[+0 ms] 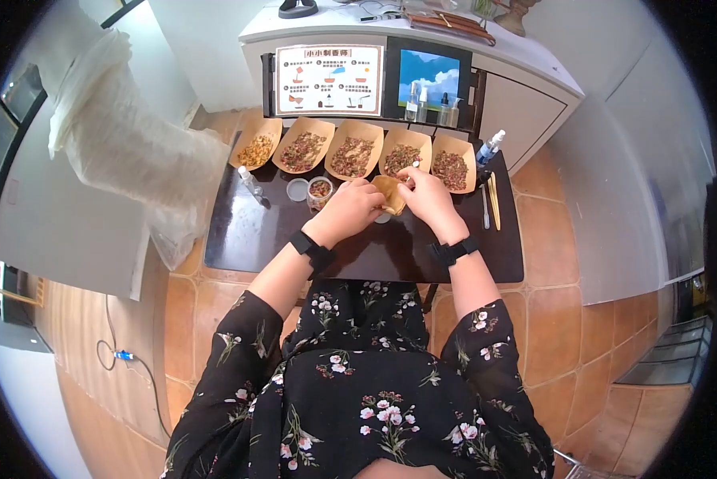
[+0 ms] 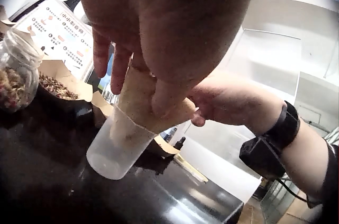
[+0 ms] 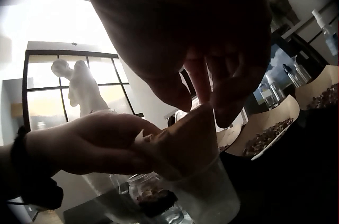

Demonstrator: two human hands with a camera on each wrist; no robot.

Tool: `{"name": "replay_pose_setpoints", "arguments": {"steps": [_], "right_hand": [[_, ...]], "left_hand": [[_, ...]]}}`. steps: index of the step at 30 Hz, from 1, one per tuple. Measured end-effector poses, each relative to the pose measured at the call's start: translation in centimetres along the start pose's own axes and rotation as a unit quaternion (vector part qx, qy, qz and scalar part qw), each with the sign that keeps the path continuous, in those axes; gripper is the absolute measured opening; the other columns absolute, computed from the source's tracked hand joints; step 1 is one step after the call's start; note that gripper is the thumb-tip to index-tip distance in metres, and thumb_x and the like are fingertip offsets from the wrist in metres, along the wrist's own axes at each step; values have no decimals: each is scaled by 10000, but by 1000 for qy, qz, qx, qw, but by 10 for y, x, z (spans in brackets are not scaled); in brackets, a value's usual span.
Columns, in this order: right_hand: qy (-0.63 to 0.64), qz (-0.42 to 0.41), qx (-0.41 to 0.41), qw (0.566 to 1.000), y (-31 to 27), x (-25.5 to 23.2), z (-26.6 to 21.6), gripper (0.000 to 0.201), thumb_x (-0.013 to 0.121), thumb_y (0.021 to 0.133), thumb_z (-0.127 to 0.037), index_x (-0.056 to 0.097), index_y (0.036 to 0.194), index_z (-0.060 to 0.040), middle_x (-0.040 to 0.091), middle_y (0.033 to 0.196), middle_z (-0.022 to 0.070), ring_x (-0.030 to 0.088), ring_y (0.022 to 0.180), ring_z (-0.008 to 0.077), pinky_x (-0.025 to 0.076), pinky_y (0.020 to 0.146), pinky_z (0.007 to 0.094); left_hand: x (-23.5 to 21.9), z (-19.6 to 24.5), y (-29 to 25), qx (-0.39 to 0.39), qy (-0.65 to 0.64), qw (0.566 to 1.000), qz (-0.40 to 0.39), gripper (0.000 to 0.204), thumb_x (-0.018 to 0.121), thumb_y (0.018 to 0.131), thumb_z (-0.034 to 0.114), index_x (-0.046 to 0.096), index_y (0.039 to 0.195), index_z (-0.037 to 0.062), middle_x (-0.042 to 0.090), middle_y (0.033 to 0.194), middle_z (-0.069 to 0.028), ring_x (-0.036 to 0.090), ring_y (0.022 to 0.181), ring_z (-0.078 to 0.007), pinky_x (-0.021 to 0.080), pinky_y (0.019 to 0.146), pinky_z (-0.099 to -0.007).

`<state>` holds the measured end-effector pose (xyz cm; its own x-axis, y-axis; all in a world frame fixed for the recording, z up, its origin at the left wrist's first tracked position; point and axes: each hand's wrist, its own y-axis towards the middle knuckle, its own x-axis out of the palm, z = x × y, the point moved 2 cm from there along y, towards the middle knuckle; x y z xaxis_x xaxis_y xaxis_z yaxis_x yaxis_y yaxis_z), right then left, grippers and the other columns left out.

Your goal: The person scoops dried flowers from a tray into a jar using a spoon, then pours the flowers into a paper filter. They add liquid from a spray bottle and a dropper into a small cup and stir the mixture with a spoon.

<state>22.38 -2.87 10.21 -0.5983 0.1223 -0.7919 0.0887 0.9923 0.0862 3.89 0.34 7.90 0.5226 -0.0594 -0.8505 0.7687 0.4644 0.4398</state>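
A brown paper filter bag (image 1: 389, 191) stands with its lower part inside a translucent plastic cup (image 2: 114, 152) on the dark table. My left hand (image 1: 349, 209) holds the bag's left side, thumb against the paper in the left wrist view. On the other side, my right hand (image 1: 430, 201) pinches the bag's upper edge between thumb and fingers, as the right wrist view shows. The bag's mouth is spread between the two hands. Close by my left hand stands an open glass jar (image 1: 320, 190) with dried flower pieces in it. The bag's inside is largely hidden.
Several paper trays (image 1: 303, 122) of dried petals line the table's back. A round lid (image 1: 298, 190) and a small spray bottle (image 1: 250, 183) lie left; tweezers (image 1: 495, 199) and a blue-labelled spray bottle (image 1: 490, 148) are right. An instruction board (image 1: 329, 80) stands behind.
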Motion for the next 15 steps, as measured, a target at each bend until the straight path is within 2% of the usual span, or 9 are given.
{"name": "replay_pose_setpoints", "arguments": {"steps": [2, 5, 9, 11, 15], "right_hand": [[14, 4, -33, 999, 0, 7, 2, 293, 578, 864, -175, 637, 1133, -76, 693, 1002, 180, 661, 944, 359, 528, 807, 449], [-7, -30, -27, 999, 1, 16, 6, 321, 577, 862, -161, 620, 1165, -66, 685, 1038, 192, 652, 970, 366, 524, 827, 450], [-4, -26, -24, 999, 1, 24, 10, 342, 580, 853, -148, 611, 1184, -66, 683, 1040, 197, 652, 970, 366, 525, 829, 452], [1, 0, -34, 999, 2, 25, 9, 283, 569, 862, -160, 637, 1116, -56, 679, 1029, 199, 649, 960, 368, 525, 821, 459], [-39, 31, -62, 997, 7, 30, 12, 217, 560, 871, -187, 659, 1004, -47, 686, 955, 187, 655, 908, 374, 528, 786, 471]], "left_hand": [[2, 1, -1, -4, 9, 1000, 0, 106, 698, 780, 172, 694, 867, 113, 654, 901, -19, 577, 955, -241, 457, 892, -387], [5, 0, -2, -10, 23, 1000, -4, 103, 694, 775, 165, 706, 867, 120, 656, 904, -8, 571, 981, -229, 437, 920, -399], [5, -1, -3, -12, 32, 999, 7, 111, 699, 764, 171, 706, 863, 122, 660, 911, -3, 570, 1009, -231, 425, 939, -426], [3, 0, -2, -33, 12, 999, -6, 153, 696, 767, 160, 685, 913, 116, 666, 957, -24, 565, 1111, -258, 403, 993, -454], [-2, 7, -1, -39, 48, 998, -15, 166, 701, 780, 200, 691, 926, 123, 669, 975, -22, 557, 1121, -256, 381, 1027, -474]]}}
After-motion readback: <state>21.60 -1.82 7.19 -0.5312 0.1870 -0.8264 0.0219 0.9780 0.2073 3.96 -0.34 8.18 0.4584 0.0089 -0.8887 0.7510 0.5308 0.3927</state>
